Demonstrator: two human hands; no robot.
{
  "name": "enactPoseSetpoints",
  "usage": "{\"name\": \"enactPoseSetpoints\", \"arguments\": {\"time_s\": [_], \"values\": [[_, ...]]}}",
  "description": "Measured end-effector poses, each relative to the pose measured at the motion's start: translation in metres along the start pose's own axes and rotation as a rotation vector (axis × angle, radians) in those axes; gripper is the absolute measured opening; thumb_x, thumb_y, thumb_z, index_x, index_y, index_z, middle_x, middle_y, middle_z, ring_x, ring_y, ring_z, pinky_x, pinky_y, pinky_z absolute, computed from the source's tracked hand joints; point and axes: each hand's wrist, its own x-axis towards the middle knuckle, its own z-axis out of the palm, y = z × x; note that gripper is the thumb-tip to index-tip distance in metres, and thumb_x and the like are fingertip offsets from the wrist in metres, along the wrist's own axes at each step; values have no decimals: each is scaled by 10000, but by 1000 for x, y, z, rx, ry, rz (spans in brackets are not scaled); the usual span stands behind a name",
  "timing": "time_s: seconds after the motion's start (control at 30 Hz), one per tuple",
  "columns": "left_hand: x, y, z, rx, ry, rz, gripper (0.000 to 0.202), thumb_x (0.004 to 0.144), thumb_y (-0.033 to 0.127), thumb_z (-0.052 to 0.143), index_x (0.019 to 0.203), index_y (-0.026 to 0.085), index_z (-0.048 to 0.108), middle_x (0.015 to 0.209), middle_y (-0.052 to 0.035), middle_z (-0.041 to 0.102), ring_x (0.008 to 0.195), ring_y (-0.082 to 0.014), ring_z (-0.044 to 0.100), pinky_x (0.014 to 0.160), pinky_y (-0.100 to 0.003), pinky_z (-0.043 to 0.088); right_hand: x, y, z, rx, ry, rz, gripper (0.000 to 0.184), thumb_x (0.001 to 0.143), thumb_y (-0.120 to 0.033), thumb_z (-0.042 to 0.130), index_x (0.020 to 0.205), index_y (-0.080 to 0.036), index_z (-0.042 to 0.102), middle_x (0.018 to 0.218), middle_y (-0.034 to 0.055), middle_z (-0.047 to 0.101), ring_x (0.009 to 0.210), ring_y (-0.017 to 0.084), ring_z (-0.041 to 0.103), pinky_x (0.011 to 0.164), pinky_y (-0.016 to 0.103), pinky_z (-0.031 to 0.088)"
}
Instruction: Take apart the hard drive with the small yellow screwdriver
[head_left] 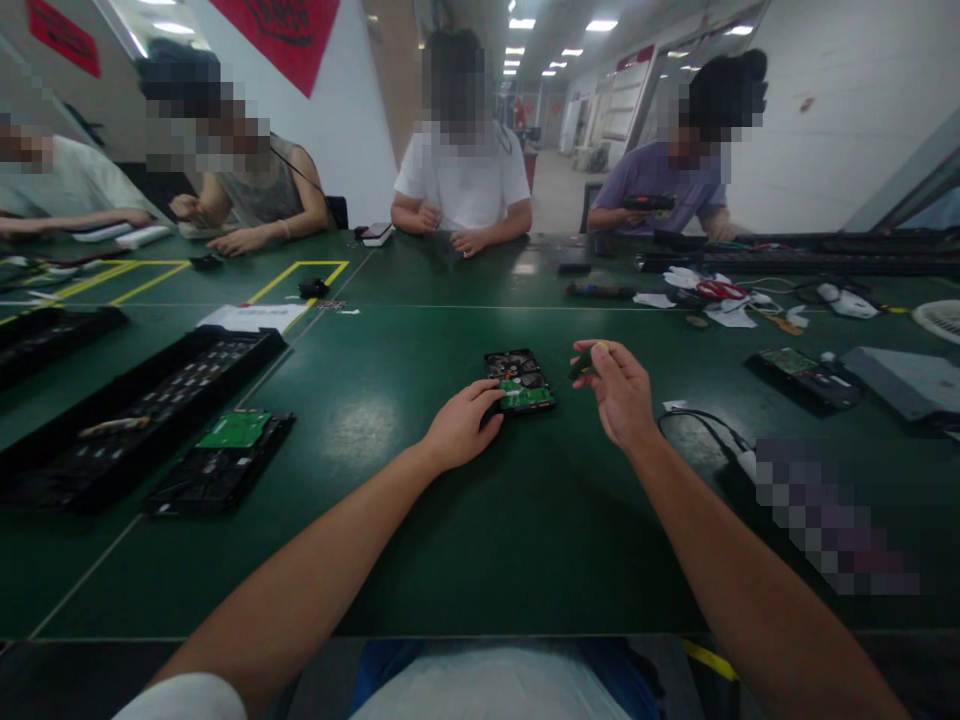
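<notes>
A hard drive [517, 378] lies flat on the green table in front of me, with its green circuit board facing up on the near half. My left hand [466, 422] grips the drive's left near corner, fingers over the top and thumb at the near side. Just right of the drive, my right hand [616, 388] is raised a little above the table. Its thumb and fingers pinch a short dark green tool [582, 364] with a yellow end, perhaps a screwdriver; its tip is too small to make out. That tool and the drive are apart.
At left lie another hard drive [225, 450] and a long black tray [150, 410]. On the right are a third drive [806, 378], a grey metal box [907, 380], a cable [705, 418] and scissors [721, 290]. Several people sit across the table [420, 560].
</notes>
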Motion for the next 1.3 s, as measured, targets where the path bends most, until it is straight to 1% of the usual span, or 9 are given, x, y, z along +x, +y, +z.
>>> {"name": "enactPoseSetpoints", "arguments": {"time_s": [0.13,0.3,0.4,0.57,0.73,0.83,0.9,1.17,1.3], "values": [[0,1,-1,4,-7,-2,432,991,288,572,1408,179,590,1501,-146,556,1375,-295,566,1153,-487,503,0,1,0,41,-25,18,290,939,-542,694,1040,-271,715,1138,39,731,942,177,724,610,237,589],[0,1,-1,-3,10,8,420,989,281,579,1400,195,593,1503,-138,558,1370,-294,570,1148,-504,506,1,3,-1,73,-39,35,357,976,-598,610,1080,-268,698,1059,40,742,934,192,749,637,261,601],[0,0,0,-5,4,3,421,986,285,584,1398,201,593,1503,-139,559,1373,-299,570,1143,-513,509,1,3,-1,44,-32,19,328,962,-582,646,1057,-273,703,1034,27,729,912,182,740,615,252,589],[0,-2,1,-5,7,9,432,983,280,586,1409,207,587,1508,-136,552,1384,-294,560,1153,-502,501,-1,0,0,-13,-32,8,307,948,-550,680,1115,-298,734,1104,28,718,923,170,707,559,224,563],[0,-2,1,-6,6,6,427,990,287,579,1404,185,590,1498,-148,558,1375,-292,566,1152,-499,500,-1,-1,3,73,-48,19,294,941,-540,691,1046,-268,731,1148,38,718,953,182,721,652,265,622],[-1,-1,0,-5,10,6,426,985,279,584,1402,195,590,1495,-144,562,1375,-293,567,1151,-505,501,-1,-1,4,136,-58,44,336,966,-572,636,1058,-259,720,1124,47,724,975,196,728,692,290,637],[0,0,0,-5,7,8,424,984,278,585,1400,195,591,1495,-143,562,1376,-294,567,1154,-505,500,-1,0,4,144,-56,56,352,975,-587,611,1061,-262,716,1115,47,725,975,199,728,687,291,636],[0,-1,0,-8,4,7,427,985,282,584,1406,207,590,1501,-138,557,1378,-297,567,1148,-505,506,0,3,0,7,-18,-5,265,936,-509,711,1104,-306,744,1110,22,699,901,156,676,618,237,604],[-1,-2,0,-8,4,11,437,982,277,588,1413,207,584,1506,-139,551,1379,-298,564,1147,-513,504,-1,0,2,39,-27,5,260,939,-519,704,1052,-287,732,1129,24,698,951,174,703,629,248,622]]}}
